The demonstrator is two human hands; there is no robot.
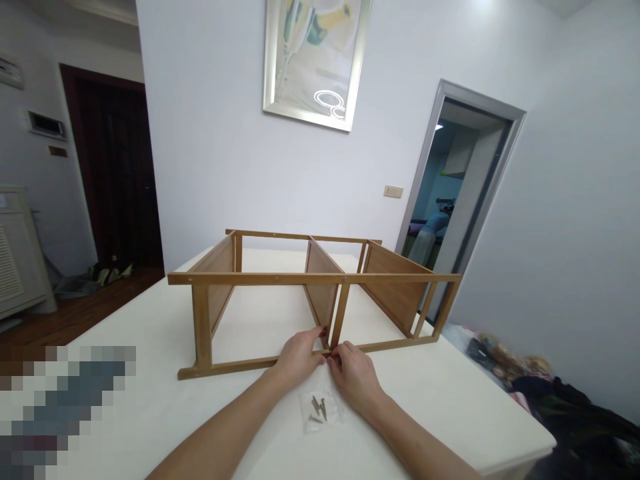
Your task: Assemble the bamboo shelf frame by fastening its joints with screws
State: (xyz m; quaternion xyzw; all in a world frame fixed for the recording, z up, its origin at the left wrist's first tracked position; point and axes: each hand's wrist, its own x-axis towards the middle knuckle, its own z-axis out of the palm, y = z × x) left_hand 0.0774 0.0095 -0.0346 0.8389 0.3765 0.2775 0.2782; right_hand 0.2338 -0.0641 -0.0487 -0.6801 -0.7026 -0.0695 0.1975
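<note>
Wooden frame [280, 279] found lying on its side on the white desk [450, 407], its long rails running left to right and three panels standing between the near and far sides. Left hand [299, 360] noted at the near lower rail [240, 365], by the foot of the middle panel [323, 273]: forefinger extended up at the panel, thumb lower at the rail, the two apart; whether they clamp the wood cannot be told. Right hand [355, 373] recorded just beside it, at the same rail near the foot of the slim upright [341, 313], fingers curled in and tips drawn near one another; whether they close on anything cannot be told, the contact point being largely hidden. The fingertips of both hands nearly meet at this joint. Clear plastic bag [333, 419] observed flat on the desk between the forearms, nearer the wearer than the frame, with several metal screws [323, 409] at it; whether they lie inside or on top is unclear. Behind the desk, a framed picture [320, 60] hangs on the wall, with a switch plate [393, 192] lower and to the right, beside an open doorway [440, 187]. Dark clothing [575, 413] is heaped beyond the desk's right edge.
</note>
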